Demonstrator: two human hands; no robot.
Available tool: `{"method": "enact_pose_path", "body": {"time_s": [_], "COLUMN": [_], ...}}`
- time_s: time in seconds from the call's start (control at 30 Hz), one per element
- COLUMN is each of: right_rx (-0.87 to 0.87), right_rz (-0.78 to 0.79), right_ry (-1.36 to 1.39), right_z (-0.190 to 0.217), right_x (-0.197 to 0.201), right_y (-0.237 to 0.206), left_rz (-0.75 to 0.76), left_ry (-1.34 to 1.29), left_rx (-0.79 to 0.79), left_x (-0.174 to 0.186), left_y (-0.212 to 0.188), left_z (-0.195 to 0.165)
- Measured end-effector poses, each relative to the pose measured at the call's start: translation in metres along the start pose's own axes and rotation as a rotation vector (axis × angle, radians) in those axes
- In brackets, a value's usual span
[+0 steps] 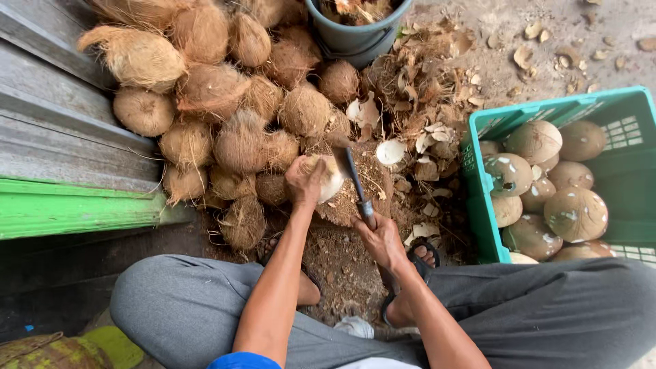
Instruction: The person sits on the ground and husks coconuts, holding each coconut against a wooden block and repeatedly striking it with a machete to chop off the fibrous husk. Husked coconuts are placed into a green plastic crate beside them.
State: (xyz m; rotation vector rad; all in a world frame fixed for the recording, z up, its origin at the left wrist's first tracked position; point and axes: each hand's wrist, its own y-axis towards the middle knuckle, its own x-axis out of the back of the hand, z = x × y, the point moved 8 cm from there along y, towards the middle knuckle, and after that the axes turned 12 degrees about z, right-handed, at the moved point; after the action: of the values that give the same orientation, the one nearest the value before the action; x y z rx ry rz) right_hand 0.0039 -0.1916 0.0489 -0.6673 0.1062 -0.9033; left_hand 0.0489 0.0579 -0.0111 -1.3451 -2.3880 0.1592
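Dirt floor crowded: husked coconut pile (225, 102) upper left, green crate (478, 198) w/ approx 10 peeled coconuts right edge. Centre frame, left hand (305, 181) gripped 1 coconut (328, 179); right hand (379, 239) closed on 1 cleaver (352, 179), blade touching it

Rough, fibrous brown husk covers the piled coconuts (225, 102); those in the smooth green plastic crate (478, 205) show matt, scraped tan shell. The dull metal blade (347, 167) meets a coconut (326, 179) with pale, bared flesh. Weathered grey wooden planks (55, 130) line the side, one painted green.
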Motion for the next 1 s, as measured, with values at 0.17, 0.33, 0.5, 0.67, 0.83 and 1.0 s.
{"method": "enact_pose_path", "body": {"time_s": [0.17,0.33,0.5,0.67,0.83,1.0], "right_rx": [0.208,-0.002,0.359,0.23,0.113,0.479], "right_rz": [-0.135,-0.015,-0.09,-0.112,-0.037,-0.199], "right_ry": [0.131,0.042,0.321,0.358,0.109,0.49], "right_z": [0.008,-0.005,0.02,0.015,0.005,0.018], "right_x": [0.016,0.005,0.024,0.011,0.012,0.027], "right_y": [-0.004,0.01,-0.009,-0.003,0.004,-0.004], "left_rz": [0.07,0.048,0.028,0.04,0.017,0.074], "left_ry": [0.247,0.308,0.318,0.337,0.334,0.367], "left_rx": [0.059,0.053,0.113,0.116,-0.042,0.206], "left_x": [-0.007,-0.01,-0.011,-0.019,-0.015,-0.01], "left_y": [0.004,0.014,0.017,0.018,0.021,0.019], "left_z": [0.002,0.004,0.023,0.035,0.019,0.026]}}
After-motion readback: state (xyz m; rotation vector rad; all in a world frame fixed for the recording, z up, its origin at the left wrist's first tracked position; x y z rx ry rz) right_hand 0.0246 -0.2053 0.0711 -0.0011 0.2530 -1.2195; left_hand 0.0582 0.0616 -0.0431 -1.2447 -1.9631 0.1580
